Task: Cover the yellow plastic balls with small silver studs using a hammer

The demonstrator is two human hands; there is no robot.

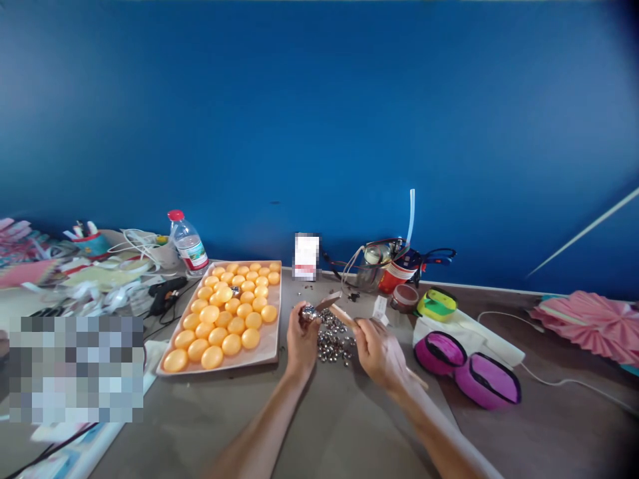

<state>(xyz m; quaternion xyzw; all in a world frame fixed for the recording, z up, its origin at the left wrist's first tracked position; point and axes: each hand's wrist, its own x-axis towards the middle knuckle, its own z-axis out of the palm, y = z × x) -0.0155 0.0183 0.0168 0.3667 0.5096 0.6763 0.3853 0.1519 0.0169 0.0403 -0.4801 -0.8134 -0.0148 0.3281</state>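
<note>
My left hand [301,346] is closed around a small silver, shiny ball [309,313], held above the table. Closed on the light wooden handle of a flat-headed tool [342,315] is my right hand [378,351]; the tool's brownish head reaches toward the ball, and whether they touch I cannot tell. Below and between the hands lies a pile of small shiny metal pieces [333,347]. To the left, a shallow tray [275,336] holds many orange balls [231,344] and one silver-covered ball [236,291].
Behind the tray stands a plastic bottle [192,249] with a red cap. A black glue gun [166,295] lies left of it. At right are a jar [404,298], a red cup [397,276], magenta containers [486,380] and pink pleated paper [594,326]. A blue wall rises behind.
</note>
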